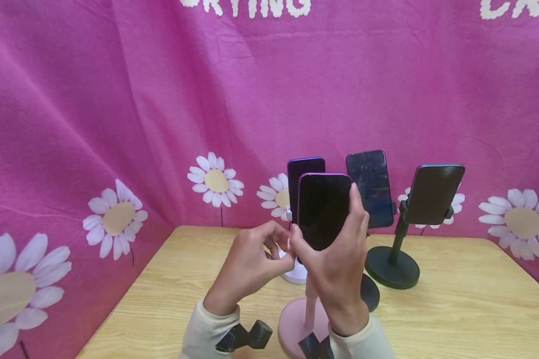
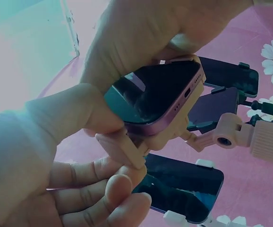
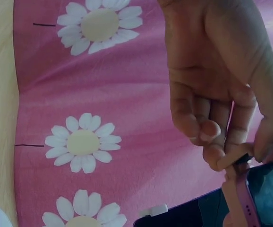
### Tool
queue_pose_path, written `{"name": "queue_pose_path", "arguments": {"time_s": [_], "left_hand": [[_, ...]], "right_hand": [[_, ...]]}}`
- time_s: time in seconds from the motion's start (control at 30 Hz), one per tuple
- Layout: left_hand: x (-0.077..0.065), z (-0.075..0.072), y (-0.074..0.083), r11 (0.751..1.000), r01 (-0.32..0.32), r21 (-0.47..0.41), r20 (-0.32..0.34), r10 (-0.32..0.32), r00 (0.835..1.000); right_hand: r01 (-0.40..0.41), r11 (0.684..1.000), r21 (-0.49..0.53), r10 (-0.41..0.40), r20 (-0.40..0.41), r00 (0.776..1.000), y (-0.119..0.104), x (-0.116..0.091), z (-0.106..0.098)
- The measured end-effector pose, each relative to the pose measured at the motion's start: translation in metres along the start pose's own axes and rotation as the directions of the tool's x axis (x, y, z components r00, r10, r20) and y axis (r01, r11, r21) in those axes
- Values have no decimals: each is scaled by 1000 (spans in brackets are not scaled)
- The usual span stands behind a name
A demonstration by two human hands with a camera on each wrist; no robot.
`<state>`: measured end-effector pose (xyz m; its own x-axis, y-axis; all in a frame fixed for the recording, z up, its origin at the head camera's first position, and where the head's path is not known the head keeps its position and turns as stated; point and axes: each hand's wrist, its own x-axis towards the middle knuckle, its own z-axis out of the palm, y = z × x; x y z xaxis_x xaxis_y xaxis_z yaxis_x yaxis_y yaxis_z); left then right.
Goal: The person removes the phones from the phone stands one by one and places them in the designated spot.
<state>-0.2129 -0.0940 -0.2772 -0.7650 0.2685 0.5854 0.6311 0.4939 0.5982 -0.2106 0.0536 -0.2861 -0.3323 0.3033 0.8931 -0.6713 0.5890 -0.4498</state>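
My left hand [image 1: 253, 259] pinches the pink clamp arm [image 2: 122, 149] of a phone stand between thumb and fingers, at the phone's left edge. A dark-screened phone [image 1: 322, 209] with a purple-pink frame sits upright in that clamp. My right hand [image 1: 339, 269] grips the phone from the right, fingers along its far edge and thumb low on the near side. Below it stands the stand's round pink base [image 1: 294, 324] on the table. In the right wrist view, the left hand's thumb and finger meet on the clamp arm, beside the phone's edge.
Behind stand a phone [image 1: 303, 169] on a white stand, another phone [image 1: 370, 189], and a third phone [image 1: 435, 194] on a black stand [image 1: 393, 269]. The wooden table [image 1: 467, 299] meets a pink cloth [image 1: 386, 89] printed with white daisies.
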Motion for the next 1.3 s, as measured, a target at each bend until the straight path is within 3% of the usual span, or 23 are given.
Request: {"name": "queue_pose_path", "arguments": {"time_s": [0.37,0.63,0.77,1.0,1.13,1.3], "left_hand": [[0,-4,-2,1000,8,8,8,-8,1000],[1,-4,-4,1000,-6,-3,11,6,1000],[0,-4,-4,1000,-4,0,8,4,1000],[0,-4,-3,1000,2,7,3,-2,1000],[-1,-3,-1,1000,5,11,5,-5,1000],[-1,-2,1,1000,6,18,5,-6,1000]], "right_hand": [[8,1000,26,-9,27,1000,-1,2,-2],[-65,997,38,59,155,986,-8,8,-17],[-127,992,27,117,232,966,-13,12,-27],[-251,967,-34,247,347,905,-23,16,-42],[-274,960,-65,277,387,879,-27,18,-48],[-277,957,-86,287,413,864,-31,21,-55]]}}
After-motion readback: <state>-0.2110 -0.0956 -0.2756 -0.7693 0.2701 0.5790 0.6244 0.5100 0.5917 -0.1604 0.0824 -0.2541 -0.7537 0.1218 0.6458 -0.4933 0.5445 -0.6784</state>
